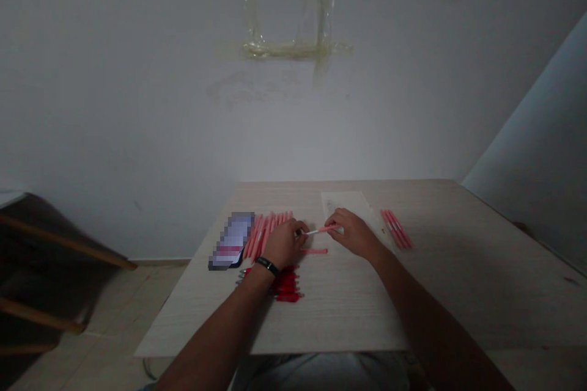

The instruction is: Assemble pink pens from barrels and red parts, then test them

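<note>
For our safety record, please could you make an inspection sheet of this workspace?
Surface: pale wood-grain table.
Job's things: pink pen held between both hands; row of pink pens; single pink pen; pink pen bunch; pile of red pens.
Clutter: pixelated flat object, perhaps a phone; paper sheet.
Grips: left hand pinches the held pen's white end, with black wristband; right hand pinches its pink part.
Cables: thin dark loop near the floor, unclear.
Surroundings: white wall with tape marks; wooden chair-like frame; tiled floor.
</note>
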{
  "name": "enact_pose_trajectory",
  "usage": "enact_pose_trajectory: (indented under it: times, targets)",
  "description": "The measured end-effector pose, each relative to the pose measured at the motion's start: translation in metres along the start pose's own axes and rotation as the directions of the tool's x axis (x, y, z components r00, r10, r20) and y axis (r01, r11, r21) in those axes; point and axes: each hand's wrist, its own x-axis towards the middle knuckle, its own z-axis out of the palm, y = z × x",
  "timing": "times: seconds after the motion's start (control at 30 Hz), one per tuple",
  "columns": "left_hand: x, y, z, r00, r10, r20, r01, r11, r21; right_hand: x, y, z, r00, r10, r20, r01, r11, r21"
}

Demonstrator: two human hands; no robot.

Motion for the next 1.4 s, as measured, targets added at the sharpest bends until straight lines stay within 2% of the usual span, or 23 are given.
enact_pose_trajectory:
  times: [0.57, 0.7, 0.8, 0.9, 1.03, 1.1, 1.27, 1.4]
  targets:
    - [-0.001, -0.006, -0.001, 0.996, -0.086, 0.011, 0.086, 0.995, 0.054, -0.004, 0.023, -0.015, 0.999, -0.024, -0.032, 0.024, 1.000, 0.005]
    - [-0.001, -0.007, -0.002, 0.995, -0.098, 0.006, 0.098, 0.994, 0.052, -0.003, 0.024, -0.020, 0.997, 0.021, -0.069, -0.020, 1.000, 0.005]
    - [-0.001, -0.009, -0.001, 0.997, -0.083, 0.010, 0.082, 0.996, 0.046, -0.002, 0.022, -0.017, 0.995, 0.060, -0.085, -0.059, 0.998, 0.023]
    - [0.000, -0.008, 0.001, 0.998, -0.063, 0.029, 0.063, 0.998, 0.026, -0.001, 0.018, -0.011, 0.997, 0.066, -0.050, -0.065, 0.997, 0.027]
    - [0.000, -0.004, 0.002, 0.997, -0.063, 0.042, 0.062, 0.998, 0.021, 0.000, 0.011, -0.001, 0.984, 0.176, -0.019, -0.174, 0.983, 0.064]
    - [0.000, -0.001, 0.001, 0.997, -0.060, 0.047, 0.059, 0.998, 0.024, -0.001, 0.007, 0.002, 0.981, 0.192, -0.008, -0.191, 0.978, 0.085]
    - [-0.001, 0.002, -0.002, 0.995, -0.086, 0.058, 0.085, 0.996, 0.024, -0.001, 0.004, 0.003, 0.986, 0.165, 0.016, -0.166, 0.981, 0.105]
    - [-0.001, 0.000, -0.002, 0.996, -0.068, 0.057, 0.066, 0.997, 0.027, -0.001, 0.007, 0.003, 0.995, 0.094, 0.025, -0.095, 0.995, 0.038]
